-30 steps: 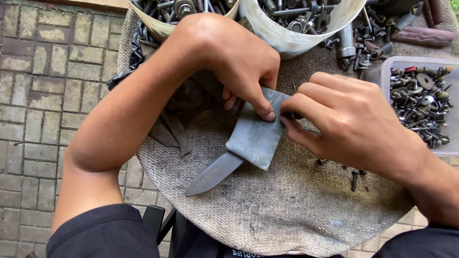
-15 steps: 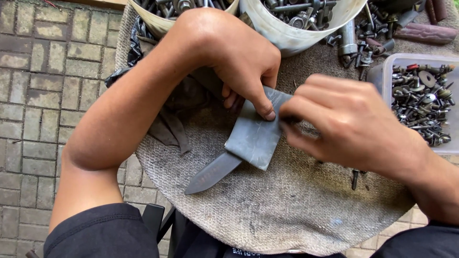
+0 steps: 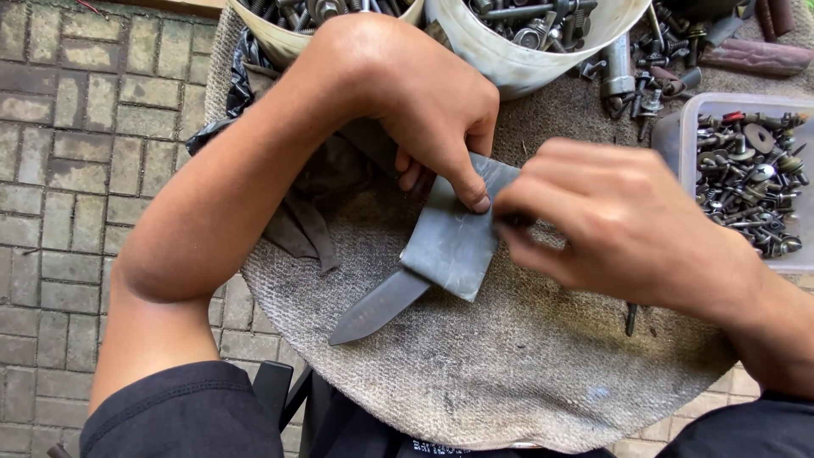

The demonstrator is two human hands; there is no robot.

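Knife blade – dull grey, wrapped in grey sheet, left hand and right hand both pinching sheet

on the round cloth-covered stool a knife lies near the middle, its tip toward the near left edge, its upper part inside a folded sheet. two buckets of bolts stand at the far edge, a plastic tub of screws at the right edge, a dark rag at the left edge.
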